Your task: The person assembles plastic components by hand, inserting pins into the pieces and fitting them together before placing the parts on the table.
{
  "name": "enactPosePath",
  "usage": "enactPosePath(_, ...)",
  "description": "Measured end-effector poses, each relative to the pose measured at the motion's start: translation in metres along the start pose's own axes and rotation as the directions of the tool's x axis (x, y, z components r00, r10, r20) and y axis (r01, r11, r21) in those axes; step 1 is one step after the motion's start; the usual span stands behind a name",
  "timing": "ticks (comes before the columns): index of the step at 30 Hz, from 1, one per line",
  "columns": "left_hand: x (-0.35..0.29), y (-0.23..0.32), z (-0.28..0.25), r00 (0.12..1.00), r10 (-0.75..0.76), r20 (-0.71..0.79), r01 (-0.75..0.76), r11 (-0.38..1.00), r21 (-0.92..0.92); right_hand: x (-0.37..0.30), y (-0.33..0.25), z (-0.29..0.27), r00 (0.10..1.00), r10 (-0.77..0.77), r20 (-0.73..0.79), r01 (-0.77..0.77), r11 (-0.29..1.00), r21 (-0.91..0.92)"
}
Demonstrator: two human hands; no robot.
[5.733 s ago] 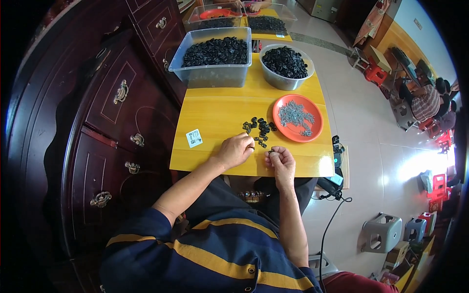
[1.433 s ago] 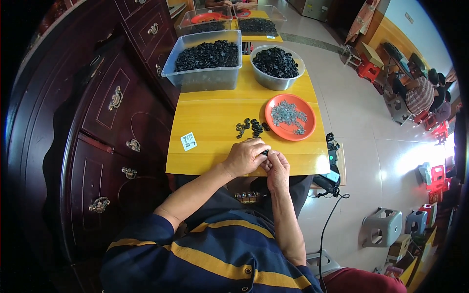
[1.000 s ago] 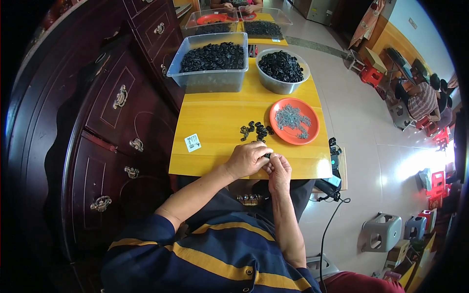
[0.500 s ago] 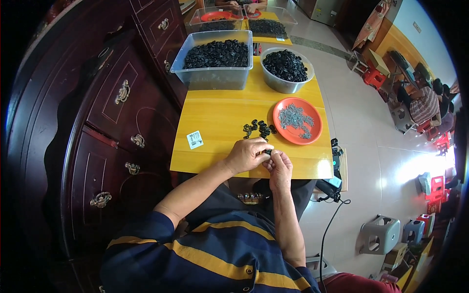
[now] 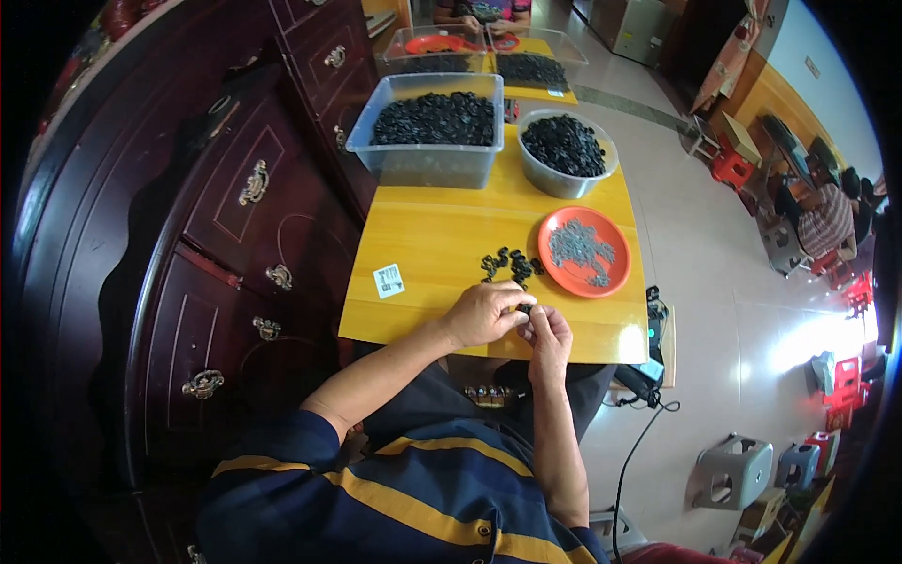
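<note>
In the head view, the left hand (image 5: 484,313) and the right hand (image 5: 551,343) meet above the near edge of the yellow table (image 5: 432,235). The fingers of both hands are pinching one small black part (image 5: 524,307) between them, probably because such a little thing needs support from two sides. How exactly the fingertips sit on it, I cannot tell.

Just beyond the hands lies a loose group of black pieces (image 5: 520,265), perhaps put there for a short reach. Beside it, the red plate (image 5: 564,284) gathers thin grey pieces (image 5: 578,244), which its rim presumably prevents from scattering. The rectangular tub (image 5: 427,164) and the round tub (image 5: 554,181) stand farther away, seemingly as bulk stock, leaving space near the hands.
</note>
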State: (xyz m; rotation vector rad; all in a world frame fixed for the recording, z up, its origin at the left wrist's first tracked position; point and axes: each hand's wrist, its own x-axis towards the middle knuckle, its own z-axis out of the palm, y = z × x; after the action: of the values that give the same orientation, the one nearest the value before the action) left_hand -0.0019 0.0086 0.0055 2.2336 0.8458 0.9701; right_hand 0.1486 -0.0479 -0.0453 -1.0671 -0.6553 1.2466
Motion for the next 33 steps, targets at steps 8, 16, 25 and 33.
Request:
enactPosePath(8,-0.003,-0.03,-0.026,0.972,-0.122,0.2,0.099,0.988,0.121,0.0,0.01,-0.003,0.99,-0.132,0.048,0.141,0.943,-0.3)
enactPosePath(16,0.048,-0.06,-0.104,0.87,-0.281,0.404,0.188,0.949,0.255,0.002,0.016,-0.011,0.98,-0.194,0.051,0.2,0.917,-0.344)
enactPosePath(25,0.084,-0.079,-0.111,0.912,-0.254,-0.323,0.215,0.965,-0.15,0.002,0.016,-0.013,0.979,-0.2,0.022,0.194,0.909,-0.37)
enactPosePath(33,0.019,-0.098,-0.04,0.96,-0.253,-0.12,0.257,0.966,0.025,0.003,0.01,-0.008,0.984,-0.17,0.046,0.176,0.927,-0.33)
